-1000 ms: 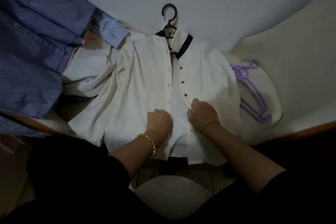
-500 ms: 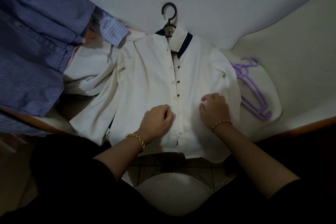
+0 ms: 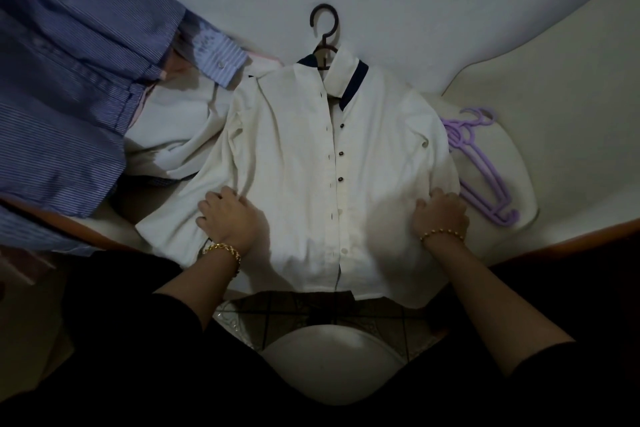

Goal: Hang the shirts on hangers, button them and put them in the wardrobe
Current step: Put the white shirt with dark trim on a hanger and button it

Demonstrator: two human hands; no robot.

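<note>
A white shirt [image 3: 304,163] with a navy-trimmed collar lies flat on the bed, its placket closed at the lower buttons, on a dark hanger [image 3: 323,28] whose hook sticks out past the collar. My left hand [image 3: 228,218] grips the shirt's left side where the sleeve meets the body, fingers curled. Along the shirt's right edge, my right hand [image 3: 440,215] holds the fabric with bent fingers. Both wrists wear gold bracelets.
A blue striped shirt [image 3: 69,80] hangs at the left, its cuff near the white shirt's shoulder. More white cloth [image 3: 173,135] lies bunched under it. Purple hangers [image 3: 481,163] rest on the bed at the right. The bed's wooden edge [image 3: 554,246] runs in front.
Both hands left the middle of the placket and slid apart to the shirt's two sides. The shirt front now lies flatter and the placket is closed lower down.
</note>
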